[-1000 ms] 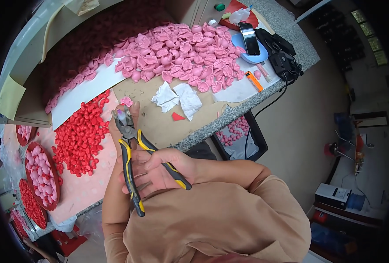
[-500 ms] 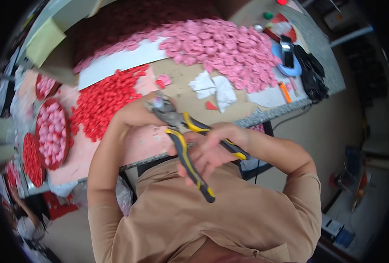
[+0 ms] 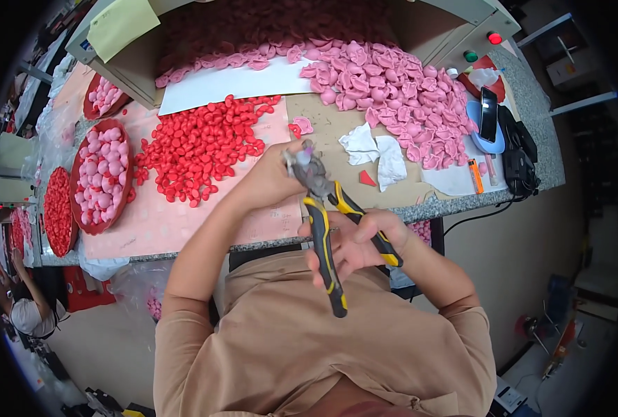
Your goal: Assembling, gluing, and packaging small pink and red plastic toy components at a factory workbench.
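Black-and-yellow pliers (image 3: 329,251) cross in front of my body, their handles spread wide. My right hand (image 3: 362,244) is around the handles, with the thumb over one and the fingertips by the other. At the jaws, my left hand (image 3: 279,176) is closed on a small part whose kind I cannot make out; a purple-white bit shows there. Beyond the left hand lies a heap of small red pieces (image 3: 204,142). A larger heap of pink moulded pieces (image 3: 392,90) spreads to the right, and a lone pink piece (image 3: 302,125) lies just past the jaws.
Red baskets hold pink balls (image 3: 101,174) and red pieces (image 3: 58,212) at the left. White crumpled paper (image 3: 375,149), an orange cutter (image 3: 476,176) and a phone (image 3: 488,115) on a blue dish lie at the right. A grey machine housing (image 3: 455,45) stands behind; another person (image 3: 34,306) sits far left.
The whole scene has shifted in the picture as my head moved. My right fingers are more curled about the plier handles, which remain spread. The left hand stays at the jaws.
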Action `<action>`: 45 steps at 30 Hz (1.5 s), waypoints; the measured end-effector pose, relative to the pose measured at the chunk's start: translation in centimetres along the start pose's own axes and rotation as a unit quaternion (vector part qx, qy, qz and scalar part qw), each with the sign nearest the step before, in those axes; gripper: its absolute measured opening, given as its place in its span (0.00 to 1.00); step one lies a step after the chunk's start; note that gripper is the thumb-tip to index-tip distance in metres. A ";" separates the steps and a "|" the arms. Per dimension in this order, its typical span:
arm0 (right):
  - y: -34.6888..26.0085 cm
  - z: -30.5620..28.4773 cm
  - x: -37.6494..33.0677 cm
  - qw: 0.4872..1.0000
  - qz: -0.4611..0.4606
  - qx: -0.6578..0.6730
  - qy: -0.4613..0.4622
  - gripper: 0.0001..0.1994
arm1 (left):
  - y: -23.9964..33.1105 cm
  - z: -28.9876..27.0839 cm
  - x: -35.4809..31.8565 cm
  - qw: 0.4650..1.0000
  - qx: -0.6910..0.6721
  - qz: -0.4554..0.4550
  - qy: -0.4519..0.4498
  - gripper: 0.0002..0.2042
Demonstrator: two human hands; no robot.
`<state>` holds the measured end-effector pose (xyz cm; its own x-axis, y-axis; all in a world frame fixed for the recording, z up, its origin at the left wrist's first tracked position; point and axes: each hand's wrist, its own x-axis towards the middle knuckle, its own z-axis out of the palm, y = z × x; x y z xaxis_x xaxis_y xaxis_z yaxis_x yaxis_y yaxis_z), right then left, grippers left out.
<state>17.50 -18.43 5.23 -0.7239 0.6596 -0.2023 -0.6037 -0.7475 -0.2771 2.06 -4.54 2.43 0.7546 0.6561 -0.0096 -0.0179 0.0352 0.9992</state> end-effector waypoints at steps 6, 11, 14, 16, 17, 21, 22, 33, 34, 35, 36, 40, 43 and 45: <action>-1.3 1.1 -0.7 0.996 0.059 -0.070 -0.003 0.42 | 0.3 -1.6 0.7 0.992 0.071 0.019 -0.102 0.11; 0.1 -0.9 -1.3 0.997 0.006 -0.071 0.030 0.29 | 1.2 -4.4 1.2 0.993 -0.060 0.003 0.106 0.13; 0.1 -1.5 -0.7 0.982 -0.096 0.008 0.160 0.22 | 1.4 -5.1 0.6 0.993 -0.012 0.019 0.117 0.12; 0.1 -2.0 0.3 0.958 -0.153 0.001 0.241 0.21 | 1.7 -4.7 0.0 0.990 0.001 0.030 0.134 0.13; -0.1 -2.3 0.8 0.954 -0.148 -0.029 0.261 0.21 | 1.6 -4.5 -0.2 0.991 0.002 0.029 0.133 0.13; -1.6 -1.3 3.3 0.941 -0.152 -0.069 0.295 0.16 | 1.0 -3.5 -1.1 0.987 -0.019 0.013 0.159 0.13; -1.9 -1.6 3.5 0.944 -0.148 -0.068 0.287 0.15 | 0.8 -3.2 -1.3 0.984 -0.034 -0.002 0.172 0.13; -3.2 0.4 0.5 0.893 -0.067 -0.283 0.344 0.27 | -0.1 -1.4 -1.4 0.985 0.016 0.015 0.170 0.12; -3.2 0.3 0.7 0.892 -0.064 -0.284 0.346 0.27 | 0.1 -1.2 -1.5 0.985 0.013 0.015 0.171 0.12; -3.3 0.1 0.9 0.891 -0.060 -0.299 0.337 0.28 | 0.5 -1.0 -1.4 0.985 0.022 0.010 0.168 0.13; -3.3 -0.1 0.9 0.889 -0.055 -0.313 0.329 0.28 | 0.8 -0.8 -1.3 0.986 0.031 0.006 0.166 0.14; -3.8 -1.2 0.7 0.705 -0.180 -0.568 0.385 0.15 | 1.1 0.2 -1.1 0.981 0.067 0.042 0.178 0.15; -5.2 3.0 2.7 0.563 -0.171 -0.690 0.421 0.12 | 1.2 0.6 -1.2 0.976 0.098 0.040 0.192 0.14; -5.4 3.6 4.6 0.460 -0.226 -0.754 0.411 0.15 | 0.8 1.4 -1.0 0.973 0.100 0.059 0.201 0.13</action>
<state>16.21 -11.60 9.21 0.1073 0.9909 0.0812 0.7355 -0.0242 -0.6771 2.19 -6.18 3.29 0.4363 0.8900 0.1326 0.0691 -0.1801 0.9812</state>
